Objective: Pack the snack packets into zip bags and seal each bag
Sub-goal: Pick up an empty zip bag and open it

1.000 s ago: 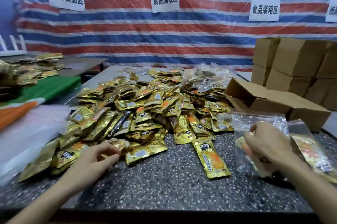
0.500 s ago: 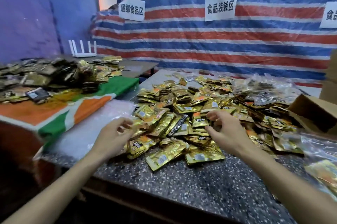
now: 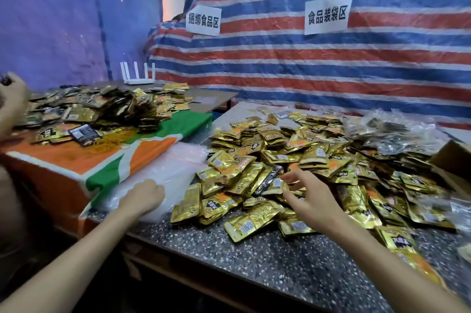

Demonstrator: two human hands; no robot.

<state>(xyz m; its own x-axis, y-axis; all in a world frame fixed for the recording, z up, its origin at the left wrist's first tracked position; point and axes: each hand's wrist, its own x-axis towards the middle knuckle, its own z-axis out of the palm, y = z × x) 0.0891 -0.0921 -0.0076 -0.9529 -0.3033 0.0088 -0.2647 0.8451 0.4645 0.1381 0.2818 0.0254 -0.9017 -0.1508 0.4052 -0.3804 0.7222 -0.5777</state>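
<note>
Your left hand point(image 3: 142, 196) curls on the zip bags point(image 3: 165, 172), grip unclear. Your right hand point(image 3: 314, 201) spreads empty, snack packets point(image 3: 244, 177) under its fingertips.

Packing workshop: snack packets point(image 3: 313, 157), zone signs point(image 3: 327, 14)

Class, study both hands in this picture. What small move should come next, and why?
Probably the left hand lifts one bag off the stack of clear zip bags: its fingers curl down onto that stack, and no bag is lifted yet. The right hand, fingers spread over the gold snack packets, grips nothing yet, so packets have nowhere to go.
</note>
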